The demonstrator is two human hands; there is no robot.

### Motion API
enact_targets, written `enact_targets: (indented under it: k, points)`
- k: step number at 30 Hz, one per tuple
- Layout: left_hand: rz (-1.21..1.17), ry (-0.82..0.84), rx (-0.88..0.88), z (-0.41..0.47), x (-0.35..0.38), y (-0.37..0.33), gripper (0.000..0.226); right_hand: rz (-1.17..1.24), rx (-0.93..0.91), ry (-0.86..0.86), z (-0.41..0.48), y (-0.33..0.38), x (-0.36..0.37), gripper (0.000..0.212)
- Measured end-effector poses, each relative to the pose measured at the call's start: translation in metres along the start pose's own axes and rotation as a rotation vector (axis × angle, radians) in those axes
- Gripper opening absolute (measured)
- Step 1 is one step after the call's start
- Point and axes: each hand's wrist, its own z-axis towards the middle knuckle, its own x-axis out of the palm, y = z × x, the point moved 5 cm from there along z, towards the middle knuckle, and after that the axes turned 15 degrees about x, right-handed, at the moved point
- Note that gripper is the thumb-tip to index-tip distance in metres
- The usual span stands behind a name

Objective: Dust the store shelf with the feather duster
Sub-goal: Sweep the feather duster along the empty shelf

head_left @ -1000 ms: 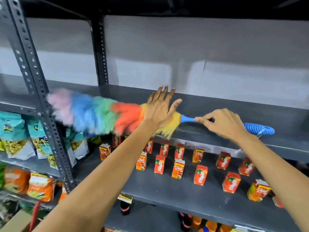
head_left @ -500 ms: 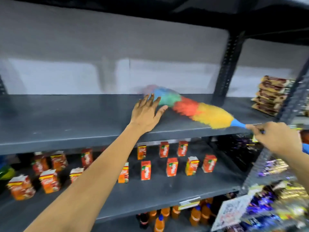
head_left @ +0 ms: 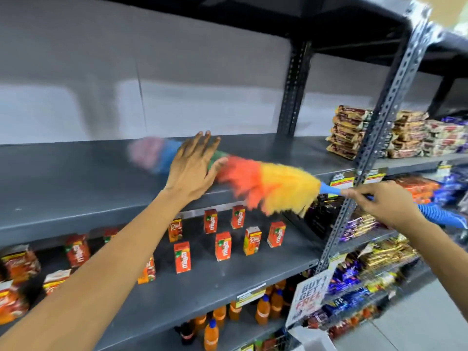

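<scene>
Duster [head_left: 266, 184] lies across bare grey shelf [head_left: 76, 188], tip blurred mid-sweep. Right hand [head_left: 385, 206] clenches blue handle; left hand [head_left: 193, 171] spread flat, holding nothing. Dust invisible, so progress unclear; task likely midway.

Duster [head_left: 266, 183] on shelf [head_left: 76, 188], cartons [head_left: 222, 245] below.

Juice cartons [head_left: 223, 246] on the middle shelf read "maaza"; others [head_left: 252, 240] read "Real". A hanging sign [head_left: 310, 297] on the upright reads "BUY GET FREE".
</scene>
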Motion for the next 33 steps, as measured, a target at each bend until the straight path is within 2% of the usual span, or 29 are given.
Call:
enact_targets:
  k: [2, 4, 6, 8, 11, 13, 15, 18, 22, 27, 31, 33]
  points:
    - [0.031, 0.055, -0.004, 0.001, 0.006, 0.001, 0.067, -0.113, 0.155, -0.025, 0.004, -0.012, -0.003, 0.042]
    - [0.047, 0.097, -0.013, 0.001, 0.011, 0.003, 0.067, -0.120, 0.324, -0.057, 0.007, -0.010, -0.005, 0.048]
    - [0.033, 0.114, -0.033, 0.001, 0.013, 0.005, 0.075, -0.072, 0.439, -0.106, 0.009, 0.009, -0.007, 0.039]
    - [0.012, 0.122, -0.052, -0.001, 0.014, 0.006, 0.079, -0.076, 0.446, -0.135, 0.007, 0.043, -0.007, 0.027]
    - [0.010, 0.121, -0.056, -0.001, 0.011, 0.003, 0.076, -0.101, 0.307, -0.084, -0.003, 0.090, 0.005, 0.024]
    - [0.004, 0.102, -0.060, -0.003, 0.009, 0.002, 0.071, -0.078, 0.199, -0.041, -0.015, 0.112, 0.011, 0.030]
    - [0.009, 0.079, -0.065, -0.007, 0.004, 0.004, 0.070, -0.035, 0.180, -0.027, -0.021, 0.122, 0.010, 0.039]
    - [0.036, 0.088, -0.076, -0.020, -0.005, 0.013, 0.074, -0.011, 0.152, -0.020, -0.028, 0.146, 0.008, 0.038]
    - [0.061, 0.067, -0.161, -0.042, -0.020, 0.039, 0.070, -0.002, -0.082, 0.008, -0.055, 0.204, 0.015, 0.037]
    - [0.103, 0.049, -0.232, -0.072, -0.039, 0.064, 0.079, 0.065, -0.222, 0.004, -0.078, 0.252, 0.017, 0.041]
    - [0.124, 0.062, -0.311, -0.094, -0.056, 0.077, 0.074, 0.100, -0.464, 0.042, -0.109, 0.289, 0.022, 0.045]
    - [0.150, 0.070, -0.334, -0.104, -0.064, 0.083, 0.072, 0.121, -0.490, 0.054, -0.104, 0.294, 0.022, 0.042]
